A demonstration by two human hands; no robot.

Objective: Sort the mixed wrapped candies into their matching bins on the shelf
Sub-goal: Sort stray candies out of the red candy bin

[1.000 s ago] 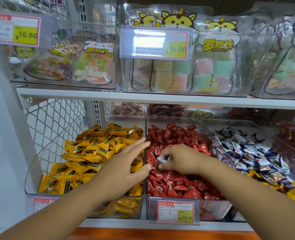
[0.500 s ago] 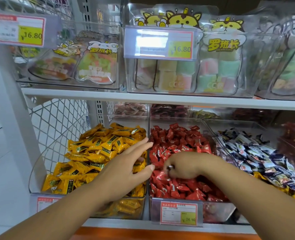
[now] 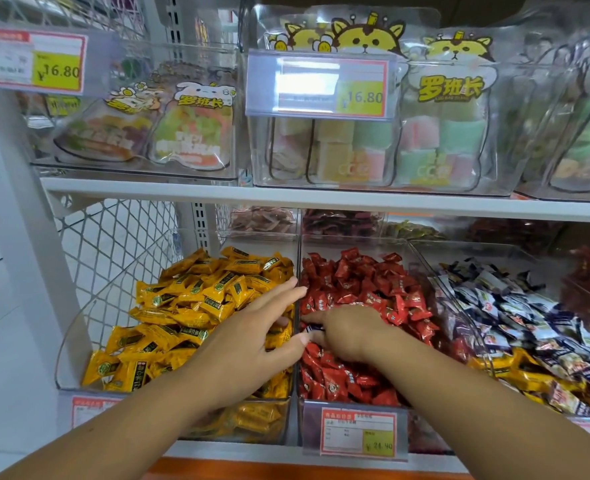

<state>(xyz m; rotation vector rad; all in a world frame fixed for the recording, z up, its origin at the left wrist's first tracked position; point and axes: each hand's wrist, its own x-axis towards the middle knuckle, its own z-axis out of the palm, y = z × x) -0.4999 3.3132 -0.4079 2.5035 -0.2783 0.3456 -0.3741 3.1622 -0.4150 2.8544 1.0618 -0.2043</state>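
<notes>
**Entry: one stray blue-and-white candy, held over the red bin**

Head view.

Change: over the last second the right hand (image 3: pixel 349 336) has slid down and left across the red candies (image 3: pixel 355 282). It now sits by the wall shared with the yellow bin (image 3: pixel 75 341). The blue-and-white candy (image 3: pixel 312 328) showed plainly at the fingertips a second ago and is now mostly tucked in. The left hand (image 3: pixel 252 337) is as before, fingers straight and spread on the yellow candies (image 3: pixel 189 299), holding nothing.

Bearing on task: the stray looks picked out but not yet delivered. The hand has drifted away from the matching bin, perhaps to hunt for more strays.

Location: the candy is pinched between the thumb and curled fingers of the right hand, just above the red heap and near the left thumb tip. The blue-and-white bin (image 3: pixel 459 251) stands one bin to the right, well apart from the grip.
</notes>
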